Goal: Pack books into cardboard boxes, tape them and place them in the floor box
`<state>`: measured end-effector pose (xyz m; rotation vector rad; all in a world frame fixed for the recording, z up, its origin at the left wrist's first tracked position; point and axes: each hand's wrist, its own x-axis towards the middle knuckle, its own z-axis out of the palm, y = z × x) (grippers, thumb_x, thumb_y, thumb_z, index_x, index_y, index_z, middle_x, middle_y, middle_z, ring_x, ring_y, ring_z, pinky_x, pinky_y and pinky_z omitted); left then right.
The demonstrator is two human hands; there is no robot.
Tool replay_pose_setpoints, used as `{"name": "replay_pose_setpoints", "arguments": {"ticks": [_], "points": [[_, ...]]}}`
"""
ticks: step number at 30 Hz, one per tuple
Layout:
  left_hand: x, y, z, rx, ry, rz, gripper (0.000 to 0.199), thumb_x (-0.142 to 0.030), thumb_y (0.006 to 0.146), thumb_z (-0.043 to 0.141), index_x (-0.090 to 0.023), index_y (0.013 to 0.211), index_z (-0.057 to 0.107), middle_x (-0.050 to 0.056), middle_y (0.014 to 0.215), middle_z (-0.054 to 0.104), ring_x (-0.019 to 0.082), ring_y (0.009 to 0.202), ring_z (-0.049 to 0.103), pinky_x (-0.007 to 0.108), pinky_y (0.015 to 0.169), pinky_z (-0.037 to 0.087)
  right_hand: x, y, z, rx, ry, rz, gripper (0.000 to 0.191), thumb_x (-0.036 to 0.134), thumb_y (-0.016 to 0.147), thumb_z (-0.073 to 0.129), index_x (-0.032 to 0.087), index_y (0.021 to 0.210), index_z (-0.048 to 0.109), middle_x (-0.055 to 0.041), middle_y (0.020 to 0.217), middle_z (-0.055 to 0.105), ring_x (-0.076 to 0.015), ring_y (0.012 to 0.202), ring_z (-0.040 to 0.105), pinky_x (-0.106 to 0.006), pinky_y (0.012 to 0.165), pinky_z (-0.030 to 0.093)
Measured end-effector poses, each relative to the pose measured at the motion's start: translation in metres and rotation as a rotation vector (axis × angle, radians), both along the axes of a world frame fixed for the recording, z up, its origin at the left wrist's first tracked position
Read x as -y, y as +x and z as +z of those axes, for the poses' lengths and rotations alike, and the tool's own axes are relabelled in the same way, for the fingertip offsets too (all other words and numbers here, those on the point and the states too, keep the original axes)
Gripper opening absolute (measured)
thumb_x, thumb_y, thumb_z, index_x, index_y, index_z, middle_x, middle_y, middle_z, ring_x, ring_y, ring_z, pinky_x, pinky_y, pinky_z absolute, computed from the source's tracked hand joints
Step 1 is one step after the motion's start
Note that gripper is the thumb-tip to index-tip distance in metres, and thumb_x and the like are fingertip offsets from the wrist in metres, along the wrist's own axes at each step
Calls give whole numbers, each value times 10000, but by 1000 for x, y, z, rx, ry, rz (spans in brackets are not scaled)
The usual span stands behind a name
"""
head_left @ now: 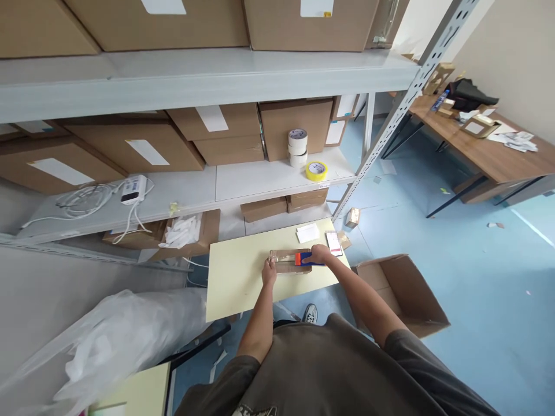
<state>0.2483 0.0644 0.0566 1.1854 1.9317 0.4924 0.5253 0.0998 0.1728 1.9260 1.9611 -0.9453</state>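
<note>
A small brown cardboard box (289, 267) lies on the pale yellow table (236, 277). My left hand (269, 271) is closed on the box's left end. In my right hand (319, 255) is a blue tool with an orange-red end (298, 259), which rests over the box's right part; the fingers are wrapped round its blue body. Just right of that hand lies a phone with a lit screen (333, 243). Behind the box is a white rectangular item (307, 233).
Behind the table, a grey shelf (243, 184) holds cartons, white tape rolls (298, 141), a yellow tape roll (316, 170) and a power strip (133, 189). An open carton (403, 294) stands on the floor at right. Clear plastic wrap (130, 329) bulges at left.
</note>
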Motion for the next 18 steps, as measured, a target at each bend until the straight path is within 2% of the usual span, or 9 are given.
{"name": "replay_pose_setpoints", "arguments": {"ticks": [6, 10, 12, 14, 18], "points": [[-6, -3, -3, -13, -19, -45, 467, -429, 1082, 396, -180, 1392, 641, 169, 1260, 761, 325, 1148, 721, 372, 942, 512, 23, 82, -1, 92, -13, -116, 687, 815, 613, 857, 192, 900, 813, -155, 986, 808, -313, 903, 743, -318, 694, 502], [-11, -13, -4, 18, -16, -65, 438, -432, 1073, 416, -196, 1350, 661, 157, 1232, 771, 315, 1153, 715, 364, 942, 512, 32, 112, 8, 83, -25, -168, 577, 745, 694, 849, 192, 847, 790, -140, 953, 801, -272, 820, 717, -320, 665, 480], [-13, -21, -3, 34, -16, -80, 415, -418, 1069, 418, -199, 1306, 680, 152, 1201, 779, 313, 1124, 720, 368, 931, 516, 35, 114, 13, 79, -28, -185, 556, 735, 730, 827, 190, 829, 781, -140, 927, 797, -257, 780, 706, -319, 649, 469], [-16, -32, -3, 47, -13, -96, 396, -411, 1064, 419, -203, 1243, 704, 144, 1156, 787, 307, 1084, 729, 365, 914, 522, 37, 103, 19, 82, -26, -198, 560, 749, 748, 802, 195, 827, 778, -132, 907, 793, -251, 763, 705, -312, 640, 459], [-26, -68, -2, 51, 11, -126, 345, -435, 1041, 477, -215, 1102, 735, 125, 1024, 794, 296, 1019, 742, 347, 861, 528, 30, 46, 29, 70, 5, -202, 604, 796, 745, 775, 199, 844, 783, -133, 925, 796, -273, 824, 731, -299, 635, 444]]}}
